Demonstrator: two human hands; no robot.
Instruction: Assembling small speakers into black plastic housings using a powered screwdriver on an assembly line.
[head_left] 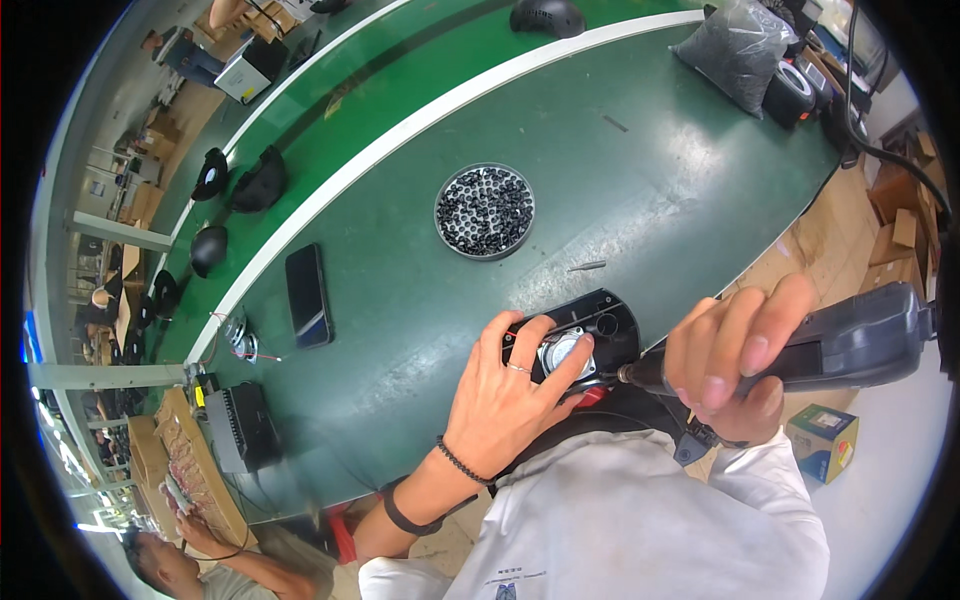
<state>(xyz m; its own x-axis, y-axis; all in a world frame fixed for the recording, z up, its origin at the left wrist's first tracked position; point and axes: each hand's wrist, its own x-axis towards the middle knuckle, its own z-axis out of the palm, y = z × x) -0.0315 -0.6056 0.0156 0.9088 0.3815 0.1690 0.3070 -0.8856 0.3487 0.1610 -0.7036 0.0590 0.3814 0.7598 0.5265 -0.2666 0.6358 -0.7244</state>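
My left hand point(512, 392) presses its fingers over a black plastic housing point(618, 322) near the table's front edge. A round silver speaker point(562, 352) sits in that housing, partly under my fingers. Wrapped in my right hand point(738, 345) is a black electric screwdriver point(855, 338), lying almost level, its tip pointing left at the housing's near right side by the speaker's rim. Whether the tip touches a screw is too small to tell. Beyond the housing stands a round dish point(485, 258) of small black screws point(488, 205). A slim metal bit point(587, 266) lies between them.
Left on the table are a phone point(308, 296), a loose speaker point(240, 338) with red wires and a black box point(243, 428). A filled plastic bag point(738, 55) stands far right. Black shells point(258, 180) sit on the green belt. A co-worker's hand point(200, 533) is at lower left.
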